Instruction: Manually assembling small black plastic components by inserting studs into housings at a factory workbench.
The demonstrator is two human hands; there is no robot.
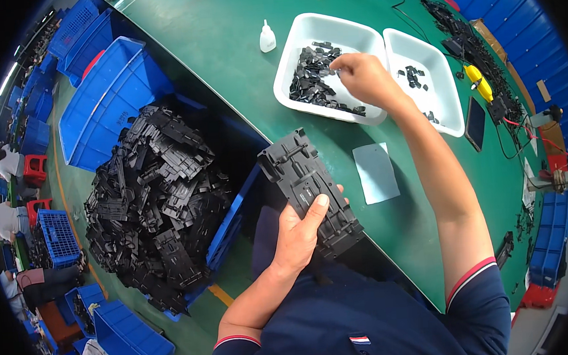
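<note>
My left hand (299, 236) grips a long black moulded plastic part (303, 176), thumb pressed on its ribbed face. The part is held tilted at the table's near edge. My right hand (366, 78) reaches over a white plastic tub (326, 24) that holds a heap of small black plastic pieces (310, 78). Its fingers are closed at the heap's right side, and whatever is between the fingertips is too small to make out. Beside that tub, a second white tub (447, 102) has a few scattered black pieces, partly behind my right forearm.
A large pile of black plastic parts (162, 198) fills a blue crate at my left. On the green table (224, 44) are a white squeeze bottle (267, 36), a pale sheet (376, 173), a phone (474, 124) and a yellow tool (478, 83) with cables. Blue crates (113, 100) stand beyond.
</note>
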